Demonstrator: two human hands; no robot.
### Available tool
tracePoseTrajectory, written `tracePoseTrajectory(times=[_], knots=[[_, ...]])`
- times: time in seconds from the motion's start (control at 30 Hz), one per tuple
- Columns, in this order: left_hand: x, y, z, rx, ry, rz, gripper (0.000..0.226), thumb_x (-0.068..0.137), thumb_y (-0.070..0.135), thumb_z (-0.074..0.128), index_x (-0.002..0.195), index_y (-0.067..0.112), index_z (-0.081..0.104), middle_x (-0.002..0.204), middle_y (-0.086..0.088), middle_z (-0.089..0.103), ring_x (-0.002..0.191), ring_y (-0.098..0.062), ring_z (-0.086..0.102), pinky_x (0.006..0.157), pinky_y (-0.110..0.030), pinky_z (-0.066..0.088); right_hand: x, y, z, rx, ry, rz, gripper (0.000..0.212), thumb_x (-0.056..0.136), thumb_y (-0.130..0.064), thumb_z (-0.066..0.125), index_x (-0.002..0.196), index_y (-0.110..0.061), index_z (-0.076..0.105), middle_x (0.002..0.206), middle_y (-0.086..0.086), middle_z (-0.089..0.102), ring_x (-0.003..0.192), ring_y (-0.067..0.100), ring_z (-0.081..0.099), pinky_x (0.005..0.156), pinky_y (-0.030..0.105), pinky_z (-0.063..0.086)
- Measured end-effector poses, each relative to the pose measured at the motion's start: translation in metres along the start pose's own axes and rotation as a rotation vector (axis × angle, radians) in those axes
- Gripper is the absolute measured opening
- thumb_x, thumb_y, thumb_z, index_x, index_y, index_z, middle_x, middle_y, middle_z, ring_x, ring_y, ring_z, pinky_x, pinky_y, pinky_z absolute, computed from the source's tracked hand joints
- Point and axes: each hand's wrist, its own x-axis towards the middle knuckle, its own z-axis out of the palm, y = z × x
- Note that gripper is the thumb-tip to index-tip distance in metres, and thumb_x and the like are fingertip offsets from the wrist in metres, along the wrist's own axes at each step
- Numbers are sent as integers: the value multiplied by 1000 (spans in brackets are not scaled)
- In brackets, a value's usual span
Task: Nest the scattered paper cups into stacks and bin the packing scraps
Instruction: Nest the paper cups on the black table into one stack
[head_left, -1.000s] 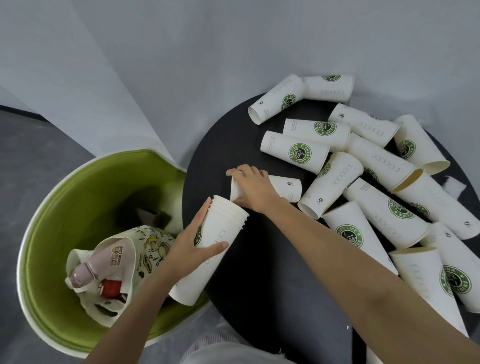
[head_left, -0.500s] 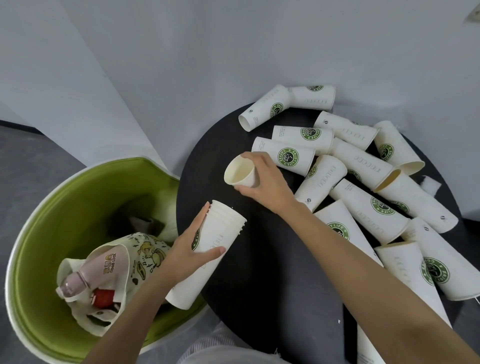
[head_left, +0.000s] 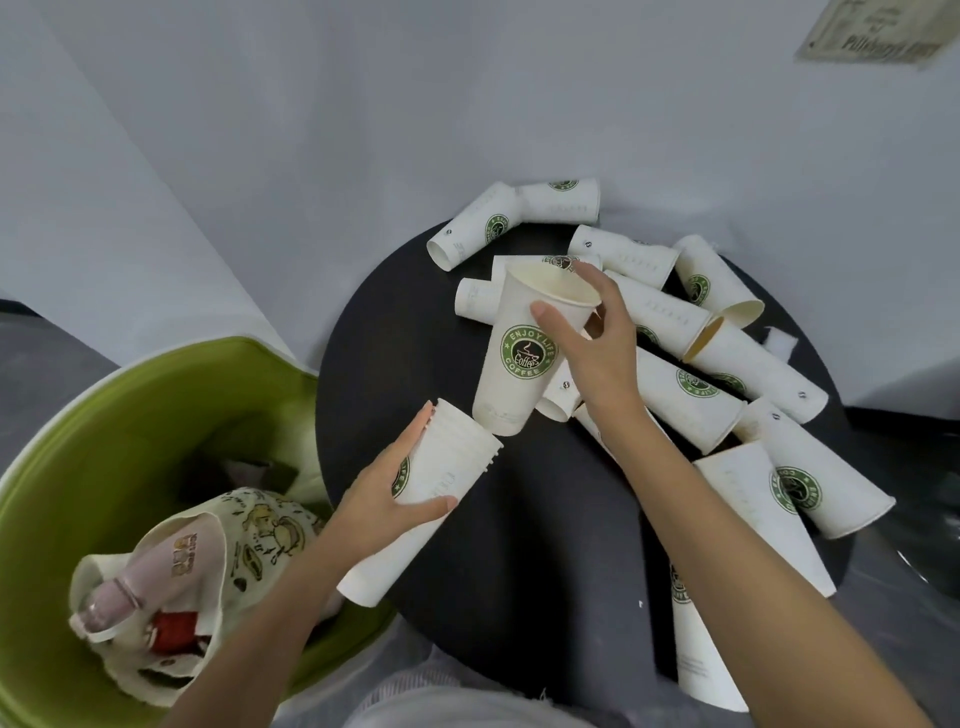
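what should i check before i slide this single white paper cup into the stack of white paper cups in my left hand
1. Right hand grips the single white paper cup with the green logo near its rim: ok.
2. Left hand holds the nested stack of white paper cups: ok.
3. Single cup's base is close to the stack's mouth: ok.
4. Cup and stack in line: not ok, the cup is nearly upright and the stack is tilted.
5. Stack's mouth free of scraps: cannot tell, its inside is hidden.
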Motion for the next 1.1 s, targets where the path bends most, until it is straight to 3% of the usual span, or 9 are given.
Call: tracePoseTrajectory(times=[0.13, 0.4, 0.5, 0.57, 0.7, 0.8, 0.9, 1.0, 1.1], knots=[[1, 8, 6, 5, -16, 39, 102, 72, 43, 81, 142, 66, 10, 133, 49, 31, 123, 22, 33, 108, -26, 31, -10, 4, -5, 62, 43, 89, 51, 79, -26, 75, 125, -26, 54, 126, -8, 56, 114, 11, 56, 96, 34, 50], [2, 22, 16, -7, -30, 92, 105, 77, 27, 82, 147, 57, 9, 146, 40, 28, 132, 19, 28, 111, -24, 29, -32, 19, -11, 150, 49, 226, 43, 81, -24, 72, 121, -23, 57, 123, 1, 58, 105, 12, 61, 77, 18, 54], [3, 28, 18, -14, -25, 106, 104, 78, 25, 82, 142, 60, 8, 140, 45, 29, 128, 22, 30, 109, -23, 32, -42, 28, -10, 98, 7, 266, 40, 83, -28, 71, 120, -24, 57, 122, -1, 59, 105, 10, 60, 85, 21, 53], [4, 32, 19, -18, -20, 120, 104, 78, 26, 81, 142, 61, 8, 139, 48, 28, 128, 22, 30, 108, -20, 31, -49, 34, -10, 6, -41, 261, 43, 84, -36, 69, 123, -28, 55, 121, -4, 58, 108, 9, 58, 92, 26, 50], [5, 37, 20, -22, -20, 139, 101, 79, 26, 80, 140, 61, 8, 133, 55, 26, 125, 25, 30, 98, -7, 30, -61, 32, -14, -107, -109, 234, 46, 92, -45, 52, 136, -35, 42, 128, -13, 52, 110, -4, 52, 91, 13, 41], [4, 39, 21, -25, -20, 140, 100, 79, 25, 80, 139, 61, 8, 129, 59, 25, 122, 28, 29, 93, -2, 31, -70, 28, -15, -173, -109, 78, 41, 98, -39, 44, 138, -33, 42, 133, -16, 49, 118, -4, 47, 103, 20, 35], [2, 41, 22, -38, -16, 148, 99, 80, 23, 80, 138, 60, 8, 126, 63, 23, 120, 33, 25, 89, 6, 29, -78, 26, -13, -183, -144, -18, 34, 99, -30, 44, 133, -30, 51, 126, -17, 57, 113, -3, 52, 96, 15, 39], [3, 43, 24, -44, -17, 142, 98, 80, 24, 79, 137, 60, 8, 124, 64, 23, 120, 33, 26, 90, 1, 32, -85, 27, -10, -187, -164, -34, 31, 99, -25, 46, 128, -32, 56, 119, -25, 59, 104, -6, 56, 86, 10, 41], [4, 44, 24, -38, -29, 133, 97, 80, 27, 79, 139, 60, 9, 124, 62, 26, 121, 29, 29, 93, -6, 32, -90, 30, -6, -161, -157, -7, 31, 100, -20, 43, 125, -31, 59, 122, -20, 60, 116, -7, 51, 96, 11, 38]])
